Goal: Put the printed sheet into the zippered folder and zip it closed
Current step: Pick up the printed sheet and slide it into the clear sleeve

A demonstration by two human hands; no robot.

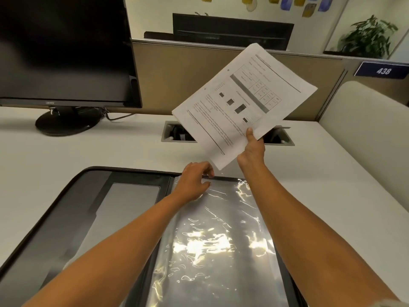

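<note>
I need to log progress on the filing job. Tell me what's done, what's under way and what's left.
Done: the zippered folder lies open on the desk.

Under way: the right hand holds the printed sheet in the air above the folder, while the left hand pinches the top edge of the clear plastic sleeve.

Left: slide the sheet in, fold the folder shut and zip it.

The folder [73, 220] lies open on the desk [66, 151] nearest the person, its sleeve [219, 240] on the right half, with the left hand [194, 180] resting on the sleeve's far edge. Just beyond that edge the right hand [252, 149] holds the sheet [245, 100] tilted in the air, above a cable box [177, 134] set into the desk. A monitor [64, 49] stands at the far left, a partition [188, 78] runs behind the desk, and a plant [367, 38] sits past it to the right.
</note>
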